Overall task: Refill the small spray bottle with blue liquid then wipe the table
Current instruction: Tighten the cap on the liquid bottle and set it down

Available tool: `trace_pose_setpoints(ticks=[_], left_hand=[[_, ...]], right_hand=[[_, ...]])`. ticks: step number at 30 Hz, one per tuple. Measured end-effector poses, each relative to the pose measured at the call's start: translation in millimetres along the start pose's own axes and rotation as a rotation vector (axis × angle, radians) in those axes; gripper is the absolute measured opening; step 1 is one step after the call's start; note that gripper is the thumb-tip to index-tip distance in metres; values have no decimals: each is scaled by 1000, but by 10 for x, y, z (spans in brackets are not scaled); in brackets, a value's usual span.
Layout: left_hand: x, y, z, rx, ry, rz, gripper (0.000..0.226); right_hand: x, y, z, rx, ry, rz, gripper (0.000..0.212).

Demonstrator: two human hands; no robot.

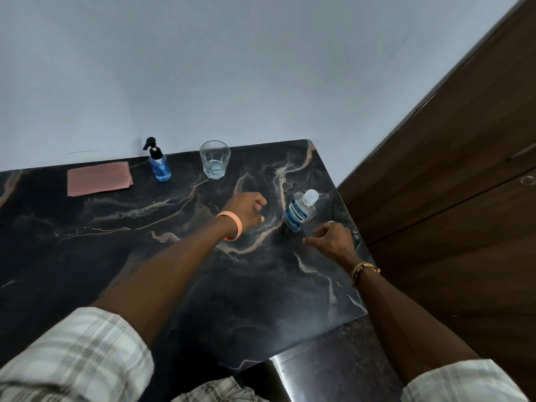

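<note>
A small spray bottle [159, 163] with a black pump head and blue liquid stands at the back of the dark marble table [116, 242]. A folded pink cloth [99, 179] lies to its left. A larger bottle of blue liquid [298, 211] with a clear cap stands near the table's right edge. My left hand [248, 210] hovers just left of that bottle, fingers loosely curled, holding nothing. My right hand [330, 239] hangs just in front of the bottle, fingers loosely curled, apart from it.
A clear glass [215, 159] with a little water stands at the back, right of the spray bottle. A grey wall runs behind the table. A brown wooden door [464, 169] stands to the right, past the table's edge.
</note>
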State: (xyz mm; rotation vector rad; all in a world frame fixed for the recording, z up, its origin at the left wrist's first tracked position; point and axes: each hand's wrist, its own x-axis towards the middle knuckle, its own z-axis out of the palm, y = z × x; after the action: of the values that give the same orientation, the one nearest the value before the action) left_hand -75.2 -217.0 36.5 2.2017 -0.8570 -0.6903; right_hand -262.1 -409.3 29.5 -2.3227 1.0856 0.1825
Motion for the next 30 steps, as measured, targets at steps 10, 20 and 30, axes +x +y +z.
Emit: trace_pose_setpoints(ticks=[10, 20, 30], left_hand=[[322, 210, 662, -15, 59, -56, 86], [335, 239, 1013, -150, 151, -45, 88], [421, 205, 1079, -183, 226, -34, 75]], right_hand=[[438, 121, 43, 204, -49, -212, 90], [502, 67, 181, 284, -2, -350, 34], [535, 63, 205, 244, 5, -400, 24]])
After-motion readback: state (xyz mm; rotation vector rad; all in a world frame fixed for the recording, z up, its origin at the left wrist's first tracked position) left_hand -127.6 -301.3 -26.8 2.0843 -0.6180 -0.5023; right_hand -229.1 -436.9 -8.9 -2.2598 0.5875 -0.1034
